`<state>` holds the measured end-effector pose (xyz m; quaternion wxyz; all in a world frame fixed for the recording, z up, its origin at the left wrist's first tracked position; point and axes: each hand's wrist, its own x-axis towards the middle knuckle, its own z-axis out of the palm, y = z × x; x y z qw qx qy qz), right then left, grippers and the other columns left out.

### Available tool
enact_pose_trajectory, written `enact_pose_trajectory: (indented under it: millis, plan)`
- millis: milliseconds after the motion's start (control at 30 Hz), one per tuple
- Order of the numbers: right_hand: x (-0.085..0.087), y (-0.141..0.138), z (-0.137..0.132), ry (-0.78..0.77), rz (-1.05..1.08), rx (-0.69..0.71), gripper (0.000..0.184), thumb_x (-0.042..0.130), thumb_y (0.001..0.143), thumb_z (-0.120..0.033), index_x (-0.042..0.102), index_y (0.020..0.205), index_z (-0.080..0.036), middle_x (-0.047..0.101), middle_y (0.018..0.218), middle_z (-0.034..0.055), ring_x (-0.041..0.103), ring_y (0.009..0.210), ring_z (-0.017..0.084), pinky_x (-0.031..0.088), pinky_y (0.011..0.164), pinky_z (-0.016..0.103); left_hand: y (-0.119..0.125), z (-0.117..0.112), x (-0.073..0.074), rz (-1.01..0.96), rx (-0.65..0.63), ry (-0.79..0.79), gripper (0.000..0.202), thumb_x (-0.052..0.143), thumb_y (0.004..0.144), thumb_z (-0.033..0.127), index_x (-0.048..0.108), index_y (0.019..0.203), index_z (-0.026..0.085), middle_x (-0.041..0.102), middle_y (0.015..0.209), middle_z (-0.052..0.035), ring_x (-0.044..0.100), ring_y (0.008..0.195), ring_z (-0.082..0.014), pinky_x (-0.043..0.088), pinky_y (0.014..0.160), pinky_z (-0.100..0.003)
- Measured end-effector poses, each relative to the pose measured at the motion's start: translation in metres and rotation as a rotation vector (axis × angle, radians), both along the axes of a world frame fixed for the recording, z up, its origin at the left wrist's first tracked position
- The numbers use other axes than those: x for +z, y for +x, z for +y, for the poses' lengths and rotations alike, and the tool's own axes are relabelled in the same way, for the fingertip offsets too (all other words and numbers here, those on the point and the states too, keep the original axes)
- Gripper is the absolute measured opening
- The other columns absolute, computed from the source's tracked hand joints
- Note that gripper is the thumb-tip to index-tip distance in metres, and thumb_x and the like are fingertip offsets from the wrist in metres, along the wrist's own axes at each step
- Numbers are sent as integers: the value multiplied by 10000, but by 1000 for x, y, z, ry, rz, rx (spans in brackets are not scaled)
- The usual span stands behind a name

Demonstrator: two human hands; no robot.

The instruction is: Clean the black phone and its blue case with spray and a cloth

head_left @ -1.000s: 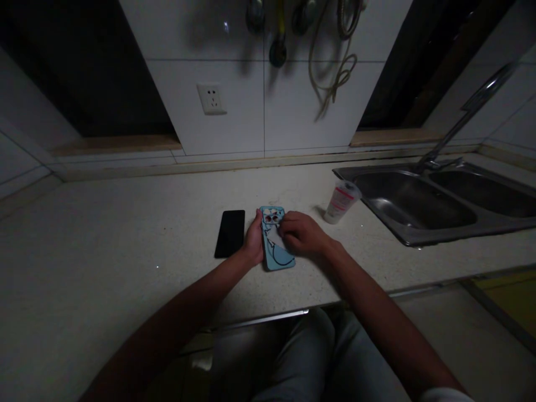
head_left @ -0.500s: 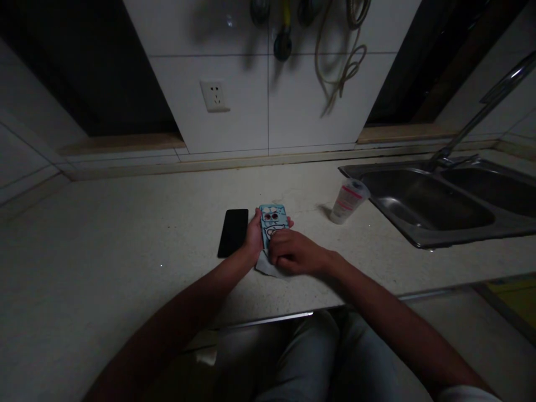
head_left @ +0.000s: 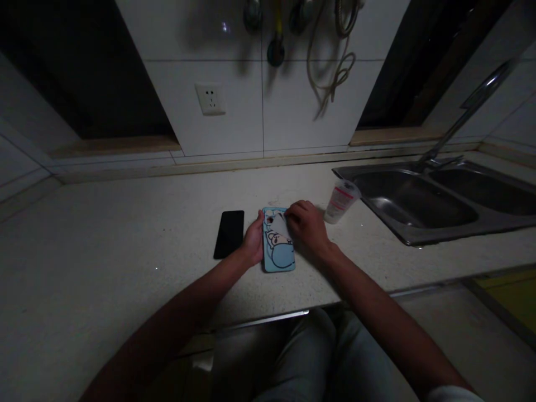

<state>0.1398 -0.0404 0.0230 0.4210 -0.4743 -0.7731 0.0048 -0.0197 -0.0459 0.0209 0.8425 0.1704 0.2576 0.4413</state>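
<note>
A light blue phone case (head_left: pixel 281 258) with a cartoon print and camera holes lies in my left hand (head_left: pixel 253 240), whose fingers are closed around its left side. My right hand (head_left: pixel 307 223) is at the upper right edge of the case, its fingers pinched on a pale grey cloth (head_left: pixel 279 224). That cloth lies across the upper part of the case, partly over the camera holes. A black phone (head_left: pixel 230 234) rests flat on the counter, just left of my left hand.
The pale countertop (head_left: pixel 104 245) runs along a tiled wall with a socket (head_left: pixel 210 99). A plastic cup (head_left: pixel 341 202) with pink print stands right of my right hand. Further right is a steel double sink (head_left: pixel 412 237) with a tall faucet (head_left: pixel 464 114).
My right hand has moved up from the lower part of the case to its top right, taking the cloth along. The lower cartoon print now shows. The view has shifted slightly.
</note>
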Motion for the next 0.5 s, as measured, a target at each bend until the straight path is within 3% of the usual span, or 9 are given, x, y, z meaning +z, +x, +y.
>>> enact_pose_trajectory:
  millis: [167,300,500]
  plan:
    - [1,1,0,-42,151,-101,158,505,778,-111,628,795,-209,618,851,66,561,790,212,431,701,344,0,1,-4,-12,-28,46,494,422,985,478,651,1235,119,739,1076,-166,706,1003,-310,521,950,-475]
    - [0,7,8,-40,415,-155,152,459,758,-152,586,799,-223,610,820,42,563,783,206,439,667,324,2,1,-8,39,20,51,363,475,982,390,672,1124,119,737,1054,-162,697,1035,-299,496,994,-481]
    - [3,4,13,-327,856,-147,133,496,715,-247,587,807,-220,544,657,-32,453,536,134,330,498,255,5,1,-5,58,2,60,221,564,938,326,661,965,130,726,996,-143,681,1040,-284,492,990,-456]
